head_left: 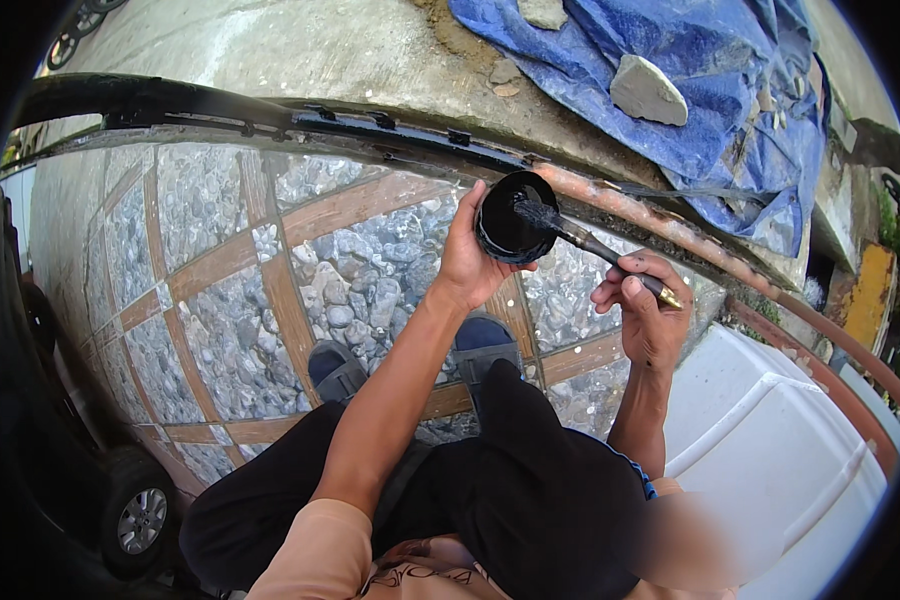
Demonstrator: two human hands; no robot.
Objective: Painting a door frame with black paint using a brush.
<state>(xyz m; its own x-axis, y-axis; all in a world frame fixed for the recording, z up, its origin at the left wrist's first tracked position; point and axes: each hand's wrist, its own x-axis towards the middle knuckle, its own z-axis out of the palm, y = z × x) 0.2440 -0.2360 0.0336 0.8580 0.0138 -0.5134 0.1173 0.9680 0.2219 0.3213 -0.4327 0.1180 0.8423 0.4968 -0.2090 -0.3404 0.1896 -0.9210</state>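
Note:
My left hand [464,258] is wrapped around the side of a round black paint container [484,238], which is tilted so its dark inside shows. In my right hand [652,306] is a paintbrush [598,246] with a dark handle, gripped between thumb and fingers near its brass-coloured end. The brush's dark, wet-looking bristles [538,214] reach over the rim into the container's mouth. Just beyond the container runs a metal rail [370,126]. Its left stretch is glossy black, while the right stretch [650,212] is a worn reddish-orange.
Beyond the rail, a crumpled blue tarp [530,45] lies on concrete with a broken slab [650,92] on top. A white box-like object [760,440] stands close at my right. A dark vehicle's wheel [138,512] is at lower left. Pebble-patterned tiles [355,295] lie under my sandals [485,335].

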